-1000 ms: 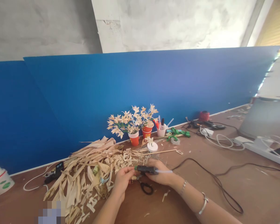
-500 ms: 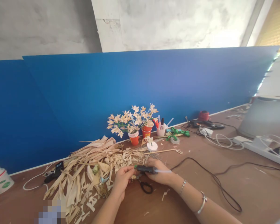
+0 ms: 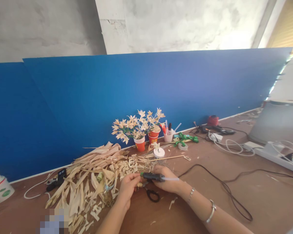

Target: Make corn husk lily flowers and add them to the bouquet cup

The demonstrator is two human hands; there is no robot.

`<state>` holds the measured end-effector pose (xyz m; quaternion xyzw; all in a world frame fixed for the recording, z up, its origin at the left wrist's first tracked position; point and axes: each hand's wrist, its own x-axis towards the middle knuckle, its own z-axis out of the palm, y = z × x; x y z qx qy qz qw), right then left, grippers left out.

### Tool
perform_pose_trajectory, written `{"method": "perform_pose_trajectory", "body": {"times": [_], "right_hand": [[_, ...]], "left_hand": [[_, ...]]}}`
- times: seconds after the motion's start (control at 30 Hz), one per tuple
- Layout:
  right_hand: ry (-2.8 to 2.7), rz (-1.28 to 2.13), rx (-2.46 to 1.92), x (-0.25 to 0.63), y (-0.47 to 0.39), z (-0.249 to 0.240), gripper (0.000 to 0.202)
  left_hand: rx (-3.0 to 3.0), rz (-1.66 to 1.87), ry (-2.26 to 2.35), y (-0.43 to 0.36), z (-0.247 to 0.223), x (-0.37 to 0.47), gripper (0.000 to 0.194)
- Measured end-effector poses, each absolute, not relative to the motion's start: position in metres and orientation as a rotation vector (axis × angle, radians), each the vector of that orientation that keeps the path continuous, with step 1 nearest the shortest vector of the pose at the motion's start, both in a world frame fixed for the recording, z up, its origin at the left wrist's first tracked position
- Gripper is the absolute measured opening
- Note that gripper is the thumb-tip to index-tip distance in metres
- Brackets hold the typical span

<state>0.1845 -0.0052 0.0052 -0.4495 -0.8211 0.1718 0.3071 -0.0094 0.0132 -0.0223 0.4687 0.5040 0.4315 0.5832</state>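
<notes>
steadily, all but unchanged over the past second, the right hand (image 3: 164,179) clamps a black glue gun (image 3: 153,176) above the tabletop (image 3: 195,204), short of its far edge, suggesting careful work; the left hand (image 3: 129,186) pinches by the green tip (image 3: 142,174), its catch unclear. a black loop handle (image 3: 155,201) and pale strips (image 3: 81,188) crowd in; red flower cups (image 3: 140,146) stand along the far edge.

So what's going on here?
A person's right hand holds a black glue gun, a translucent stick sticking out of its back. The left hand is up at the gun's front end, by something green; what it pinches is too small to tell. Pale dry strips lie heaped to the left, with pale flowers in red cups behind.
</notes>
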Motion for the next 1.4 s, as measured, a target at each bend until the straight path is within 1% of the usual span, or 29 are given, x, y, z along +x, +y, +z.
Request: {"method": "perform_pose_trajectory", "body": {"times": [0.33,0.5,0.67,0.77,0.93,1.1,1.2,1.27,1.3,1.4], "right_hand": [[-2.170,0.452,-1.218,0.185,-0.005,0.003,0.014],[-2.145,0.443,-1.253,0.186,-0.005,0.001,0.015],[-2.157,0.447,-1.243,0.186,-0.005,0.003,0.014],[-2.135,0.463,-1.240,0.186,-0.006,0.005,0.015],[-2.113,0.486,-1.197,0.189,-0.010,0.011,0.008],[-2.062,0.502,-1.144,0.192,-0.015,0.019,0.003],[-1.937,0.413,-1.293,0.200,-0.015,0.026,0.007],[-1.924,0.381,-1.411,0.210,-0.016,0.033,0.011],[-1.965,0.464,-1.431,0.216,-0.017,0.036,0.013],[-2.114,1.073,-1.304,0.237,-0.020,0.042,0.012]], "left_hand": [[1.091,1.014,1.172,0.011,-0.019,-0.009,0.037],[1.095,1.012,1.164,0.009,-0.015,-0.009,0.032],[1.096,1.007,1.185,0.010,-0.014,-0.009,0.035],[1.103,0.996,1.183,0.010,-0.014,-0.009,0.034],[1.094,1.017,1.166,0.009,-0.013,-0.009,0.031],[1.206,0.962,1.186,0.007,-0.014,-0.006,0.023],[1.317,0.928,1.176,0.007,-0.014,-0.004,0.021],[1.272,0.977,1.156,0.007,-0.012,-0.005,0.024],[1.213,1.024,1.145,0.007,-0.010,-0.006,0.026],[1.025,1.149,1.115,0.007,-0.005,-0.009,0.032]]}}
